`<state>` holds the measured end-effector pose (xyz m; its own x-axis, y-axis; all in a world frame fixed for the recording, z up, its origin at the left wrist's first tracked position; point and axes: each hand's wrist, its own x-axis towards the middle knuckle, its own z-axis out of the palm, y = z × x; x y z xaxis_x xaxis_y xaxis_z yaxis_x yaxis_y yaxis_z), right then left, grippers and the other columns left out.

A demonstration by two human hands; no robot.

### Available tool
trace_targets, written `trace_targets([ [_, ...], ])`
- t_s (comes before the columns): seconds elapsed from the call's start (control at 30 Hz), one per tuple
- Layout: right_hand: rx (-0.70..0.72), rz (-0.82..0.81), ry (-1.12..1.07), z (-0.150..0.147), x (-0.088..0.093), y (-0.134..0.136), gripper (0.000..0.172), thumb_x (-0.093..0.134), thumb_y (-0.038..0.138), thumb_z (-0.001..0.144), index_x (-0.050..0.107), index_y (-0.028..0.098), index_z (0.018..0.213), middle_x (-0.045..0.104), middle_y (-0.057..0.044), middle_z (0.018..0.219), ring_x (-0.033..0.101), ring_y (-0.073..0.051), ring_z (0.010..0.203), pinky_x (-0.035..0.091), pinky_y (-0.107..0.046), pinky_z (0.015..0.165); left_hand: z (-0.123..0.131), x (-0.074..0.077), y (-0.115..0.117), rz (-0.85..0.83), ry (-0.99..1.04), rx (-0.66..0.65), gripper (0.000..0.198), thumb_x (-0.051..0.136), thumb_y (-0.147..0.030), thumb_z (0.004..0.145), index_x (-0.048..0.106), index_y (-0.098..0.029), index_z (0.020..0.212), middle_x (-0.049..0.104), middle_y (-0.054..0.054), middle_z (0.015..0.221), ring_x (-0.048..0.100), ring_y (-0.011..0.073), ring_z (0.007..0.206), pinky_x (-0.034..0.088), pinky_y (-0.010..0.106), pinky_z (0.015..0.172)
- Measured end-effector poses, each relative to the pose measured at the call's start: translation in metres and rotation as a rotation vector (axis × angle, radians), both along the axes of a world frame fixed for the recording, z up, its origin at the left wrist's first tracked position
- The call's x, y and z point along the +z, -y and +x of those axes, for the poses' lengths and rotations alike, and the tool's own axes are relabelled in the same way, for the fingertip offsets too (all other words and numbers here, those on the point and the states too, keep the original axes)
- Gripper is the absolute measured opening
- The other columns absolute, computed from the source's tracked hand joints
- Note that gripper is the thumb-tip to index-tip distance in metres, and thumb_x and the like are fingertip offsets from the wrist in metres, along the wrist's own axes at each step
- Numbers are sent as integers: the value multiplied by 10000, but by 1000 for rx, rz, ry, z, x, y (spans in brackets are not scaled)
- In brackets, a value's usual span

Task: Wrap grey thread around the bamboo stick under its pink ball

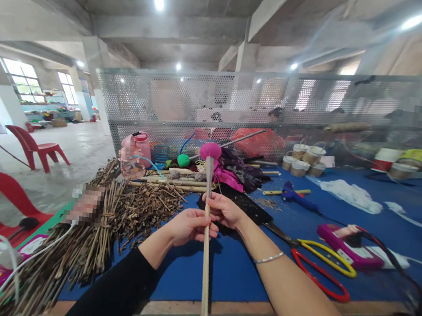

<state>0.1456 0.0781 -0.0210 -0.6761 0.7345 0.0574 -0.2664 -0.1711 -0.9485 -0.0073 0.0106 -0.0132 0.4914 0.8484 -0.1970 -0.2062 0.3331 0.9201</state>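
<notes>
Both hands hold a long bamboo stick (205,252) that points away from me over the blue table (242,280). A round magenta tip (211,151) caps its far end. My left hand (187,225), in a black sleeve, is closed round the shaft from the left. My right hand (223,209), with a silver bracelet on its wrist, grips the shaft a little farther up.
A heap of dry twigs and stalks (110,222) covers the table's left side. Large scissors with red and yellow handles (321,266), a blue glue gun (298,198), a pink bottle (138,154), paper cups (305,159) and a mesh fence (279,105) are around. Red chairs (39,148) stand left.
</notes>
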Motion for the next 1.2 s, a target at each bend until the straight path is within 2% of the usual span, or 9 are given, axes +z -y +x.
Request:
trace_targets([
  [0.07,-18,18,49,-2,-4,-1,295,686,342,682,480,174,810,329,111,446,233,-24,351,131,-173,352,0,-4,-1,0,-48,10,390,749,-377,607,590,-119,854,651,81,785,636,143,636,475,215,522],
  [0.23,-102,64,180,-8,-15,-7,322,703,352,656,453,171,747,379,105,452,215,-17,332,70,-195,333,1,-17,-8,116,-240,215,393,787,-378,540,512,-122,656,530,-24,514,514,70,439,431,199,459],
  [0.33,-64,30,125,-5,-10,-4,317,685,373,675,463,172,777,342,113,435,198,-21,333,74,-188,335,2,-13,-7,90,-153,185,362,781,-349,557,546,-116,701,598,16,606,577,94,519,450,199,502],
  [0.5,-13,15,56,-4,-1,3,334,710,338,643,484,161,813,454,73,520,313,-27,378,151,-167,356,4,-1,0,13,-22,47,337,738,-290,619,587,-114,864,662,99,849,641,135,690,477,207,561],
  [0.73,-71,75,160,-10,-9,0,336,696,378,666,444,178,762,327,117,435,179,-16,323,66,-186,332,4,-10,-4,111,-263,239,420,790,-390,506,488,-134,645,516,-38,490,517,78,440,451,222,483],
  [0.9,-29,-13,25,-5,-2,2,321,700,347,667,481,168,817,385,101,465,224,-15,343,104,-169,347,2,-4,-2,110,-109,112,385,774,-366,551,541,-123,737,608,18,644,589,103,554,466,230,561],
  [1.03,0,8,3,-4,0,3,309,703,318,657,494,164,824,442,78,495,298,-28,366,155,-162,355,5,3,4,14,49,4,287,705,-215,633,552,-115,854,624,55,745,618,129,640,480,264,631],
  [1.13,-10,46,76,-9,-1,4,315,716,305,642,476,166,793,432,84,516,288,-22,373,140,-161,353,11,5,7,-112,165,59,181,626,-165,654,511,-127,788,524,-18,602,497,62,477,448,228,534],
  [1.2,-33,93,127,-13,-1,7,318,697,341,664,474,166,807,448,79,537,273,-19,373,116,-166,351,15,7,8,-202,207,136,178,559,-302,727,469,-148,726,369,-75,488,316,27,362,310,164,386],
])
